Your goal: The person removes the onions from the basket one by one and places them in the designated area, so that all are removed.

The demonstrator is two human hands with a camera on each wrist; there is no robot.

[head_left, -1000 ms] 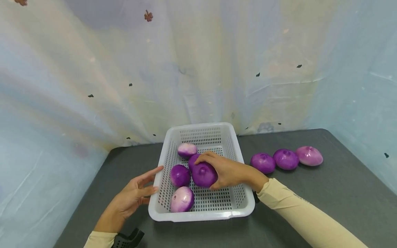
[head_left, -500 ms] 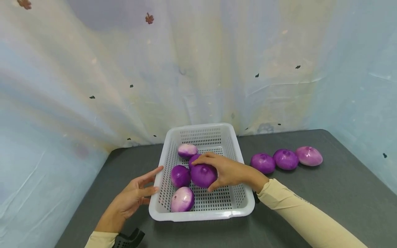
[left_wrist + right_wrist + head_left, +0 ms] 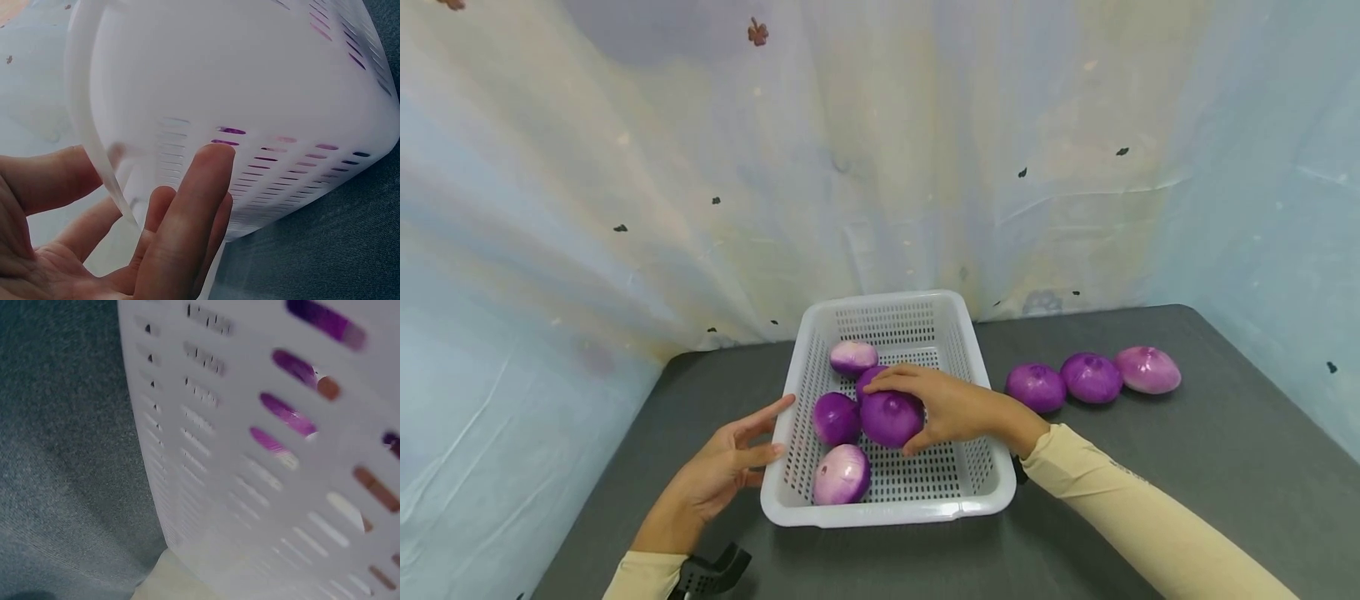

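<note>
My left hand (image 3: 718, 467) is at the left side of a white perforated plastic basket (image 3: 887, 514). Its fingers are fairly straight, with fingertips at the rim and along the outer wall, as the left wrist view also shows. Inside the basket my right hand (image 3: 955, 408) grips a glossy purple onion (image 3: 891, 421), thumb near and fingers over the far side. Behind that one, another purple onion (image 3: 867, 379) is partly covered by the fingers. Along the basket's left half lie a white-and-purple onion (image 3: 853, 357), a dark purple onion (image 3: 836, 418) and a pale onion (image 3: 842, 475).
Three more onions rest in a row on the dark table (image 3: 1097, 475) right of the basket: a purple onion (image 3: 1036, 387), a darker onion (image 3: 1091, 378) and a pinkish onion (image 3: 1148, 370). A patterned curtain (image 3: 880, 167) hangs behind the table and at both sides.
Both hands and the basket stay nearly in place. The right hand's onion shifts very slightly left, and the whole head view tilts a little.
</note>
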